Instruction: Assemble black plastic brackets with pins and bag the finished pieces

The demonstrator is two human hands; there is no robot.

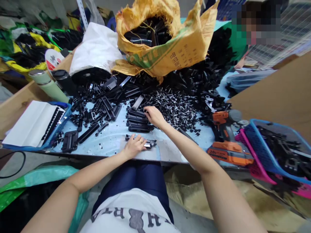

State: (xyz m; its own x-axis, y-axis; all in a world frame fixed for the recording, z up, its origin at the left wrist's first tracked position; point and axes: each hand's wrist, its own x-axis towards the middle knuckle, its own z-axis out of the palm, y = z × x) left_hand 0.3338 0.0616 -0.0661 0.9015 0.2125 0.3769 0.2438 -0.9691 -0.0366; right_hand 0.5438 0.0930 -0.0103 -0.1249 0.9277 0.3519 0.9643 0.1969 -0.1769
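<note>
My left hand [134, 147], with a ring on one finger, is closed over a dark bar-shaped part with a shiny metal piece [149, 144] near the table's front edge. The hand covers the middle of that part. Just beyond it lies a stack of long black plastic parts [138, 124], side by side. My right hand [155, 116] is at the far right end of this stack, its fingers bent and pressed together. Whatever is between those fingertips is too small to make out. Beside that hand spreads a heap of small black pieces with silver pins [178, 108].
An orange cordless drill [228, 152] lies at the right, beside a blue basket [254, 129] of black parts. At the left are a blue tray [66, 113] with white sheets and a green flask [50, 85]. A yellow sack [170, 58] stands behind. Another person is at the back right.
</note>
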